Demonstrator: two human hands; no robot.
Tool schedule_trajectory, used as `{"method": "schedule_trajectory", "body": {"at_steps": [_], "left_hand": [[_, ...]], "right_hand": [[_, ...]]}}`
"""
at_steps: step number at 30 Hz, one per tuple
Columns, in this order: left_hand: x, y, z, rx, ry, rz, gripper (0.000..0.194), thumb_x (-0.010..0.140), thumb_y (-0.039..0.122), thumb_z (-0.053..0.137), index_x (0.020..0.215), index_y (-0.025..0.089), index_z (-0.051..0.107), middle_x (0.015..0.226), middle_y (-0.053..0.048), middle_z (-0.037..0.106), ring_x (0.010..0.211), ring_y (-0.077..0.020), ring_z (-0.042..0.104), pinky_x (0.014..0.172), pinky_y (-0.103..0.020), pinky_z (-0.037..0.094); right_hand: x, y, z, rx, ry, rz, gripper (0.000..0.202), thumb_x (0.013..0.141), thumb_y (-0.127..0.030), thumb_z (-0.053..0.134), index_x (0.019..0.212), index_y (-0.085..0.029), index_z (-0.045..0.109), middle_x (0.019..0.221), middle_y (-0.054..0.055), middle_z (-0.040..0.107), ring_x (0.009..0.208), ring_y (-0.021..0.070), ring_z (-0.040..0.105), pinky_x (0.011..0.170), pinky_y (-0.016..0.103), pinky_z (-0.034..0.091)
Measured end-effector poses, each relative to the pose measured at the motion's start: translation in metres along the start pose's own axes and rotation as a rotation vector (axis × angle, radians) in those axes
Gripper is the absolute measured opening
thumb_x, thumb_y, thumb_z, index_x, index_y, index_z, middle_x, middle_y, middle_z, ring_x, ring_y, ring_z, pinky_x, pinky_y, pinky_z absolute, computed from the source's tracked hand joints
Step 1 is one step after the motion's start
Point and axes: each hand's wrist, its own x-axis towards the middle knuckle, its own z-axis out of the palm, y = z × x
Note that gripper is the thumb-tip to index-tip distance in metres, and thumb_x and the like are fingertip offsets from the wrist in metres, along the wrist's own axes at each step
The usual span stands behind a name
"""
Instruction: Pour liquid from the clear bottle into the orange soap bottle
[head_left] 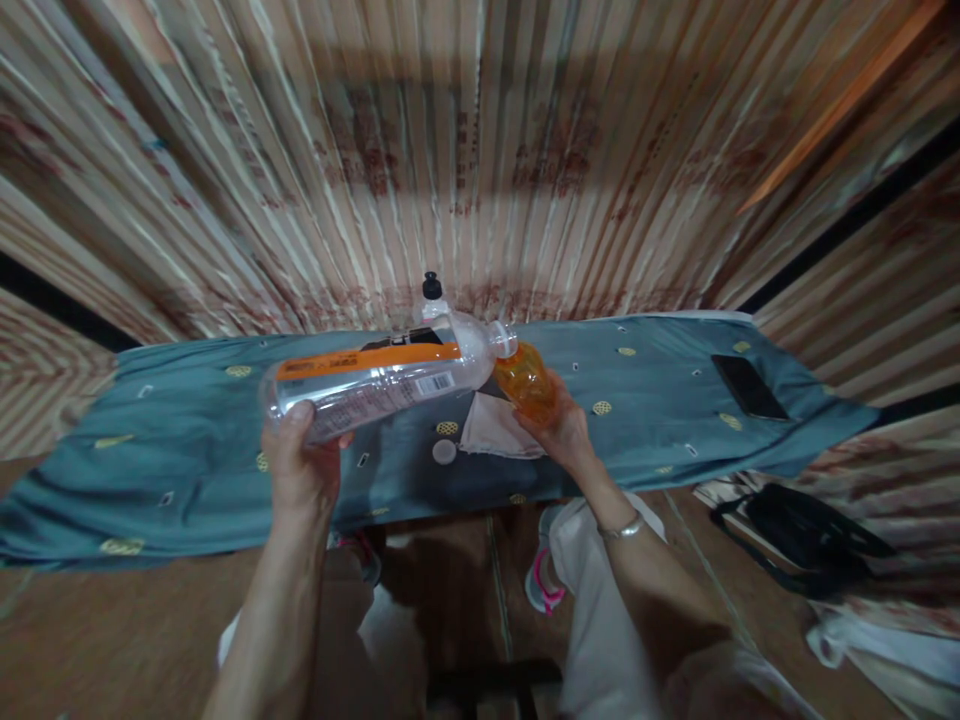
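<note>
My left hand [302, 455] is closed around the base of a large clear plastic bottle [367, 385] with an orange and silver label. The bottle lies nearly sideways, its neck pointing right. My right hand [557, 420] grips a small amber bottle [527, 380], tilted with its top toward the clear bottle's neck. The two mouths meet or nearly meet; I cannot tell if they touch. Below them on the cloth are a pale folded cloth [499, 428] and a round whitish cap [444, 452]. Behind the clear bottle stands another bottle with a black top [431, 287], mostly hidden.
A teal patterned cloth [645, 420] covers the table. A black phone [748, 387] lies at its right end. Striped curtains [480, 150] hang behind and at the sides. On the floor at right sits a black bag [806, 530], near white plastic bags [874, 650].
</note>
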Motion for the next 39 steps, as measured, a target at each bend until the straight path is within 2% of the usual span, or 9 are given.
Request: {"method": "schedule_trajectory", "body": {"at_steps": [4,10,14,17,22,25,29,39], "left_hand": [[0.0013,-0.0022,-0.0036,-0.018,0.005,-0.006,0.054,0.056,0.053,0.096,0.096,0.023,0.074,0.096,-0.004,0.073,0.066,-0.0137,0.055,0.04,-0.021,0.028],[0.0009,-0.0032,-0.0078,-0.046,0.013,-0.021,0.049,0.055,0.047,0.096,0.093,0.024,0.074,0.096,-0.004,0.073,0.066,-0.0133,0.056,0.039,-0.019,0.029],[-0.0005,-0.003,-0.0084,-0.043,0.009,-0.008,0.054,0.057,0.045,0.095,0.104,0.026,0.077,0.102,-0.005,0.075,0.068,-0.0138,0.057,0.04,-0.019,0.029],[0.0001,-0.0031,-0.0082,-0.03,-0.009,0.025,0.061,0.057,0.049,0.094,0.111,0.024,0.077,0.1,-0.005,0.074,0.066,-0.0128,0.056,0.039,-0.018,0.029],[0.0022,-0.0031,-0.0074,-0.033,0.013,0.038,0.062,0.054,0.049,0.094,0.106,0.019,0.078,0.084,-0.001,0.067,0.062,-0.0123,0.054,0.037,-0.017,0.03],[0.0025,-0.0025,-0.0061,-0.033,0.016,0.041,0.063,0.054,0.049,0.094,0.108,0.021,0.078,0.082,0.0,0.066,0.062,-0.0125,0.054,0.036,-0.017,0.03],[0.0026,-0.0019,-0.0045,-0.027,0.011,0.053,0.066,0.055,0.048,0.093,0.113,0.022,0.077,0.082,0.0,0.066,0.061,-0.0122,0.052,0.037,-0.016,0.029],[0.0028,-0.0025,-0.0052,0.029,-0.002,0.071,0.053,0.06,0.048,0.085,0.105,0.021,0.077,0.088,-0.004,0.067,0.064,-0.0121,0.051,0.039,-0.015,0.029]], "right_hand": [[0.0002,0.0006,0.001,0.01,0.007,0.004,0.077,0.075,-0.039,0.082,0.145,-0.02,0.056,0.137,0.016,0.078,0.122,0.0358,0.078,0.103,0.051,0.065],[0.0008,-0.0061,-0.0012,0.042,-0.01,0.006,0.071,0.075,-0.037,0.08,0.141,-0.022,0.06,0.133,0.013,0.08,0.117,0.0345,0.08,0.099,0.049,0.068],[0.0004,-0.0067,-0.0023,0.017,-0.006,0.005,0.076,0.075,-0.038,0.081,0.145,-0.021,0.058,0.136,0.014,0.079,0.12,0.0361,0.079,0.1,0.051,0.067],[-0.0001,-0.005,-0.0027,0.016,-0.005,-0.011,0.079,0.075,-0.038,0.082,0.148,-0.02,0.056,0.139,0.016,0.077,0.123,0.0368,0.077,0.104,0.052,0.065],[0.0001,-0.0035,-0.0029,-0.002,-0.012,0.005,0.083,0.074,-0.039,0.082,0.149,-0.02,0.055,0.139,0.016,0.077,0.123,0.0369,0.077,0.105,0.054,0.065],[0.0004,-0.0029,-0.0027,-0.018,-0.013,-0.001,0.082,0.074,-0.039,0.082,0.149,-0.017,0.055,0.141,0.018,0.075,0.126,0.0379,0.076,0.107,0.055,0.064],[0.0,-0.0018,-0.0029,-0.008,-0.015,-0.001,0.082,0.076,-0.039,0.081,0.15,-0.019,0.054,0.142,0.016,0.075,0.126,0.0369,0.076,0.106,0.054,0.064],[0.0005,-0.0065,-0.0037,0.004,-0.004,-0.011,0.078,0.075,-0.036,0.082,0.147,-0.021,0.057,0.139,0.015,0.077,0.122,0.0356,0.078,0.104,0.052,0.066]]}}
